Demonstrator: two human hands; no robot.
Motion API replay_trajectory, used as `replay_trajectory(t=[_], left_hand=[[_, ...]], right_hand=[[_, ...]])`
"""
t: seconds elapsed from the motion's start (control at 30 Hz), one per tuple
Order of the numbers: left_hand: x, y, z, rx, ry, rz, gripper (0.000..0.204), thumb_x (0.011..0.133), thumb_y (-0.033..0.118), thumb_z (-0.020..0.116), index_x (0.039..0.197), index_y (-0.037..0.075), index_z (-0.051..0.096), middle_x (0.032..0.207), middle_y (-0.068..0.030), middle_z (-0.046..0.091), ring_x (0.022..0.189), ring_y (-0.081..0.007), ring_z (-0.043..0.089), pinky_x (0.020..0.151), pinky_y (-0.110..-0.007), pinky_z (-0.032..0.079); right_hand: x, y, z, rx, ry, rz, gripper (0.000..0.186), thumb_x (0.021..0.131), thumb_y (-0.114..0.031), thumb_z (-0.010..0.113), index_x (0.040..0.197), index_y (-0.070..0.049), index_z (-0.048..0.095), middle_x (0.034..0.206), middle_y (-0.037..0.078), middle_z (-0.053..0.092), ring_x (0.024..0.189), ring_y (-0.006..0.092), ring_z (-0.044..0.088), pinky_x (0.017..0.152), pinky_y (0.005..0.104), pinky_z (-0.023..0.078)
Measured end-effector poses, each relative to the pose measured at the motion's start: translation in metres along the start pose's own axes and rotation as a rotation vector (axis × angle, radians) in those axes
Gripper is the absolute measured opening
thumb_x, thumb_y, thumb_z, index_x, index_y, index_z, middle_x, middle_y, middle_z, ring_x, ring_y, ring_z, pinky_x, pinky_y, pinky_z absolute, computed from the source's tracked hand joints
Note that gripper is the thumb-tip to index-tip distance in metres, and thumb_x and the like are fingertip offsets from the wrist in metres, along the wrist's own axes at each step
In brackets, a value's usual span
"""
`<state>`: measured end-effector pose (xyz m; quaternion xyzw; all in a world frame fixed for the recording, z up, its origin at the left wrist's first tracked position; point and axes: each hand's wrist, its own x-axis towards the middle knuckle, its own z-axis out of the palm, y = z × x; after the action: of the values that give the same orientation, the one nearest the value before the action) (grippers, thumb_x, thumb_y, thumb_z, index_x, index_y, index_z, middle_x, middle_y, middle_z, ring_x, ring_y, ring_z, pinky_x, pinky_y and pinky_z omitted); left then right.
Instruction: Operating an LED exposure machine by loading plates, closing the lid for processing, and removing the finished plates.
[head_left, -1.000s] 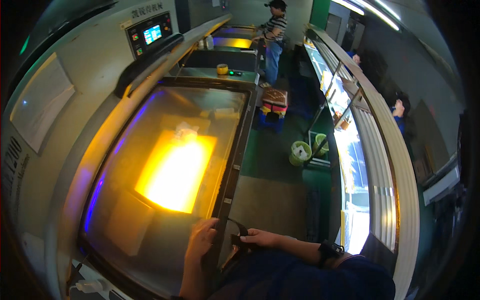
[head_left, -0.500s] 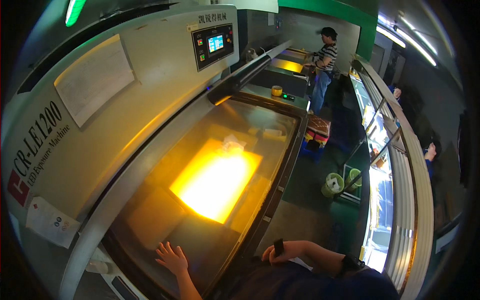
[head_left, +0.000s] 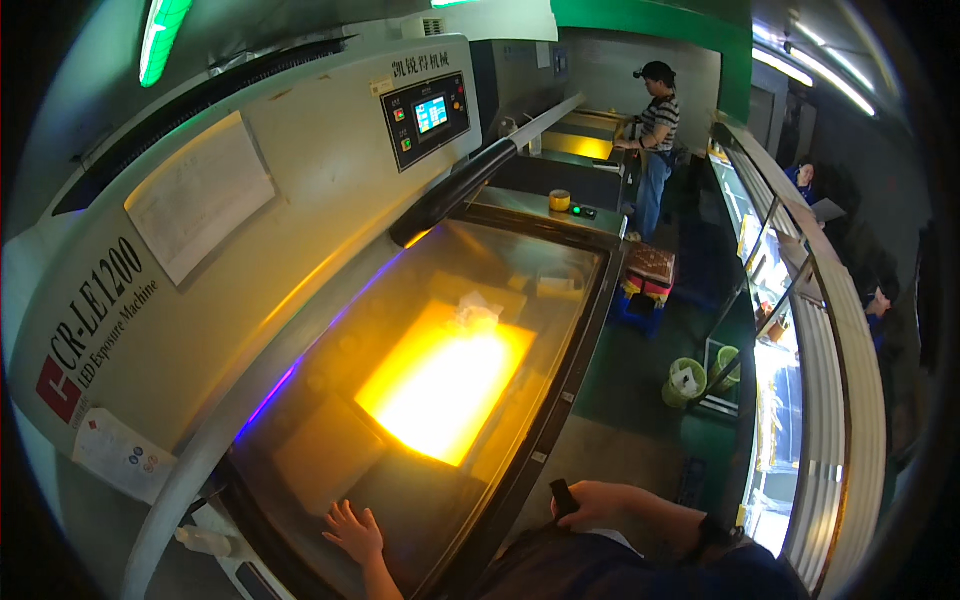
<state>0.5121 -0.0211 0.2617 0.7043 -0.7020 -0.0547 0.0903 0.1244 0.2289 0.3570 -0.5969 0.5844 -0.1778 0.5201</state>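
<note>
My left hand (head_left: 355, 532) rests with its fingers spread on the near end of a clear sheet over the exposure machine's framed bed (head_left: 330, 490). In that bed a bright yellow-lit rectangle (head_left: 445, 390) glows, and a pale crumpled piece (head_left: 478, 308) lies at its far edge. My right hand (head_left: 600, 505) is held near my body, right of the bed's dark frame. Its fingers are closed round a small black object (head_left: 563, 497), whose kind I cannot make out. A dark band circles that wrist.
The machine's hood (head_left: 300, 170) with its control panel (head_left: 428, 120) rises at left. Beyond the bed sits a yellow tape roll (head_left: 559, 200). A person (head_left: 657, 135) stands at another lit bed. Green bins (head_left: 684, 382) and a cushioned stool (head_left: 650, 270) stand on the floor; a lit bench runs along the right.
A violet line of light now shows along the hood's lower edge. My view has shifted slightly. My left hand stays spread on the sheet, and my right still grips the black object.
</note>
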Motion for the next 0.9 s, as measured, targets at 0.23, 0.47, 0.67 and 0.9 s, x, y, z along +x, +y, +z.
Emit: replay_trajectory(t=[0.23,0.47,0.67,0.9], left_hand=[[0.003,0.004,0.004,0.001,-0.003,-0.027,0.053,0.091,0.037,0.055,0.137,0.012,0.044,0.154,-0.0104,0.028,0.144,-0.0369,0.020,0.112,-0.066,0.013],[-0.006,0.064,0.016,-0.826,-0.187,0.113,0.038,0.088,0.026,0.063,0.119,0.006,0.060,0.129,-0.0144,0.057,0.121,-0.0293,0.052,0.103,-0.043,0.041],[-0.128,0.202,0.051,-1.159,-1.148,0.506,0.034,0.092,0.018,0.062,0.121,0.002,0.060,0.107,-0.0103,0.068,0.098,-0.0154,0.063,0.089,-0.029,0.049],[-0.183,0.293,0.010,-0.904,-1.329,0.334,0.029,0.092,0.019,0.061,0.114,0.000,0.064,0.097,-0.0069,0.070,0.089,-0.0138,0.063,0.080,-0.031,0.050]], right_hand=[[-0.014,0.004,0.023,-0.020,0.228,0.084,0.026,0.086,-0.026,0.067,0.102,-0.006,0.060,0.096,0.008,0.065,0.090,0.0239,0.064,0.078,0.0366,0.049],[-0.015,0.002,0.014,0.447,0.338,-0.003,0.021,0.089,-0.021,0.068,0.100,-0.005,0.060,0.092,0.003,0.064,0.086,0.0146,0.063,0.077,0.0328,0.050],[-0.017,0.034,-0.012,0.606,0.381,-0.016,0.021,0.089,-0.020,0.069,0.104,-0.006,0.064,0.093,0.002,0.065,0.092,0.0113,0.061,0.083,0.0293,0.049],[-0.056,0.090,-0.051,0.794,0.401,0.032,0.019,0.089,-0.019,0.069,0.102,-0.005,0.066,0.105,0.005,0.066,0.103,0.0142,0.059,0.091,0.0318,0.046]])
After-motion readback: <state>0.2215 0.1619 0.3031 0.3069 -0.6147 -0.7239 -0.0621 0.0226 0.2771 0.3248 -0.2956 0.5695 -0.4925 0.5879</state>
